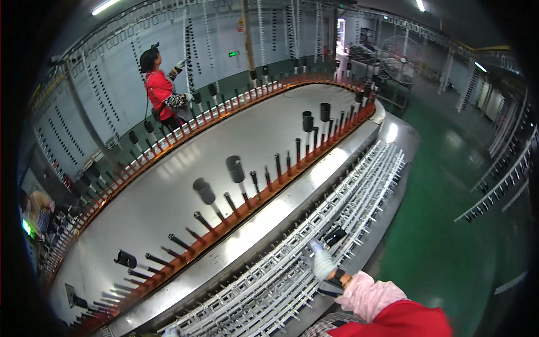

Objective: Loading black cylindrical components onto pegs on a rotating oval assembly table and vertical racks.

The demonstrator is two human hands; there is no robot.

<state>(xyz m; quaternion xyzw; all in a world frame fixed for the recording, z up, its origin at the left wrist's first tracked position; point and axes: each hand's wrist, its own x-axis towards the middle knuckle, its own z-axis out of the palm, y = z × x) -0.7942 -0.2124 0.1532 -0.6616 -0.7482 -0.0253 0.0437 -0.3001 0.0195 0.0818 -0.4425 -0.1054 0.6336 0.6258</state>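
Observation:
My right hand (322, 262), in a pale glove with bluish fingertips, is over a stack of long silvery metal racks (264, 292) with many short prongs. Its fingers point away from me and blend into the racks, so their grip is unclear. Just to their right a small black part (335, 236) lies on the racks. A dark band circles the wrist, below a pink sleeve. Only a pale bit of my left hand (170, 332) shows at the lower edge, by the near end of the racks; its fingers are hidden.
Beyond the racks, a long oval metal table (185, 191) is ringed by an orange-brown track (264, 203) of upright dark pegs, several bearing black cups (235, 168). A person in red (160, 87) stands across it by hanging strands. Green floor (443, 241) lies to the right.

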